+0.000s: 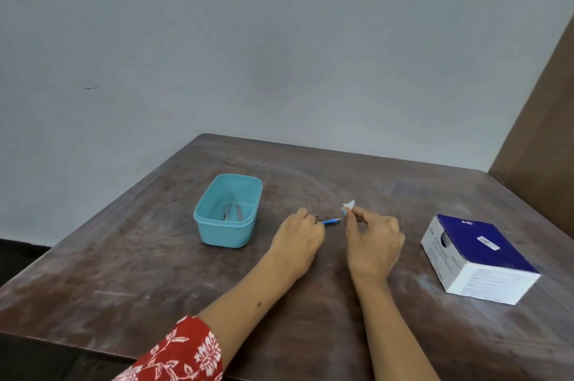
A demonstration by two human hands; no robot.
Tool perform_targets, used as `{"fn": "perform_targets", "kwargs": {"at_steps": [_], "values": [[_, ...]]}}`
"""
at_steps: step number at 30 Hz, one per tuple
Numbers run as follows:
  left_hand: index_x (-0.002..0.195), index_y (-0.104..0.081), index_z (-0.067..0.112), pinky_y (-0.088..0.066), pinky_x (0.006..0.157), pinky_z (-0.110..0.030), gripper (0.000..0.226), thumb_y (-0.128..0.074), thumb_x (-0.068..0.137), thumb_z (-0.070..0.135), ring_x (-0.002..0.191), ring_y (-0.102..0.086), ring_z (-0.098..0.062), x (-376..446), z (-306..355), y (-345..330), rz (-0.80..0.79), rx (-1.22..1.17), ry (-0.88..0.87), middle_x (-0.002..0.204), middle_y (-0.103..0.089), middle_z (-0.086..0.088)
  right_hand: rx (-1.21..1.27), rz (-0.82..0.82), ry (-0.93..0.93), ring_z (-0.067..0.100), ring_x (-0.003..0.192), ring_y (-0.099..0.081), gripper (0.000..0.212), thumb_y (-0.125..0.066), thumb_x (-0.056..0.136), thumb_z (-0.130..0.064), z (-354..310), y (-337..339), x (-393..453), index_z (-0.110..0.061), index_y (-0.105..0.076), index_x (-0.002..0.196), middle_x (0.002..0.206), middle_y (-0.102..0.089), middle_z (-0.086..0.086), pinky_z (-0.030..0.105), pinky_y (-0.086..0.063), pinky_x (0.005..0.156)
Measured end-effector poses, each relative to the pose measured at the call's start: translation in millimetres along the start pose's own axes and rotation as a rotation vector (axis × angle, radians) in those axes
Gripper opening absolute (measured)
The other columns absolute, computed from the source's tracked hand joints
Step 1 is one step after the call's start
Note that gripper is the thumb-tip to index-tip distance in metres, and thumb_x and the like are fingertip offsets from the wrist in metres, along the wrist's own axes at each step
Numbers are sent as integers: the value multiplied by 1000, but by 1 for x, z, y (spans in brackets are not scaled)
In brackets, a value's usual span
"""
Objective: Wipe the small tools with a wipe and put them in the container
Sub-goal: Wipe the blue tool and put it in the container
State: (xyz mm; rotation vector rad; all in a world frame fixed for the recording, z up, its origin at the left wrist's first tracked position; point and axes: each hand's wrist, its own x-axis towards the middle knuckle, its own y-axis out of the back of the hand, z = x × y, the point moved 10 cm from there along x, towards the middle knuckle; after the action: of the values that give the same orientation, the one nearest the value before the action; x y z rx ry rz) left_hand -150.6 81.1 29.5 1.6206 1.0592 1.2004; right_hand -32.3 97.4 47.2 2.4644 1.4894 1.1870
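1. Left hand (299, 236): gripping blue tool (331, 221), tip toward 3 o'clock.
2. Right hand (374, 239): pinching white wipe (349, 205), just beside the tool tip.
3. Teal container (228, 210): on surface (155, 272) at 9 o'clock of the hands, metal tools (233, 212) inside.
4. Box (478, 258): at 3 o'clock.

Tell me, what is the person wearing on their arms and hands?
The left arm has a red sleeve with white flowers, ending near the elbow. The right arm shows no sleeve. Both hands are bare, no gloves, with light blue polish on one right-hand nail.
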Motion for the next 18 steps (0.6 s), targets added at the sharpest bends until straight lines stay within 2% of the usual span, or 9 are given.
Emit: {"fn": "perform_targets", "kwargs": {"at_steps": [3,5,7,8,9,12,15,18], "values": [[119,-51,3,-38,91,-35,32,-40,90,0,111,-45,-29,4,-3,-2,7,-20,16,118,-54,-15,-13,2,4,23,90,-53,9,-71,81,-27,2,-3,1,-24,-75,88,76,-70,-1,34,-33,80],[113,-57,5,-42,84,-33,30,-52,84,4,103,-51,-27,4,1,5,83,0,-16,108,-59,-12,2,-10,-9,21,90,-52,9,-71,81,-27,4,-6,2,-24,-75,88,76,-70,-2,36,-39,81],[82,-69,13,-46,61,-26,30,-80,54,14,73,-59,-19,5,6,11,163,21,-49,75,-64,-3,30,0,-24,21,89,-52,9,-71,81,-26,6,-5,2,-22,-74,88,77,-70,-2,38,-45,79],[66,-68,17,-44,51,-23,34,-86,37,16,59,-57,-15,6,5,9,163,17,-43,61,-60,1,39,6,-31,20,90,-52,9,-71,82,-26,6,-4,2,-21,-74,89,78,-70,-3,37,-45,79],[58,-65,19,-42,46,-20,36,-86,29,14,53,-54,-14,7,4,9,169,-4,-34,54,-57,3,47,11,-41,19,91,-52,10,-70,82,-27,7,-4,3,-21,-74,89,79,-70,-3,33,-43,79],[54,-59,18,-41,44,-20,37,-85,29,10,49,-53,-16,6,3,7,201,-43,-21,52,-54,1,61,25,-75,16,93,-51,13,-69,83,-28,9,-3,4,-20,-73,93,82,-70,-6,18,-30,70],[54,-58,19,-40,43,-20,37,-84,29,13,49,-54,-15,6,7,4,198,-28,-4,52,-55,1,78,52,-76,15,93,-51,13,-69,84,-28,9,-1,4,-20,-73,93,82,-69,-7,14,-26,66],[55,-58,19,-40,46,-21,32,-82,35,16,50,-53,-15,7,11,3,210,1,-14,53,-56,1,132,79,-113,12,93,-51,13,-69,83,-28,10,3,3,-18,-73,91,75,-59,-12,12,-25,67]]}}
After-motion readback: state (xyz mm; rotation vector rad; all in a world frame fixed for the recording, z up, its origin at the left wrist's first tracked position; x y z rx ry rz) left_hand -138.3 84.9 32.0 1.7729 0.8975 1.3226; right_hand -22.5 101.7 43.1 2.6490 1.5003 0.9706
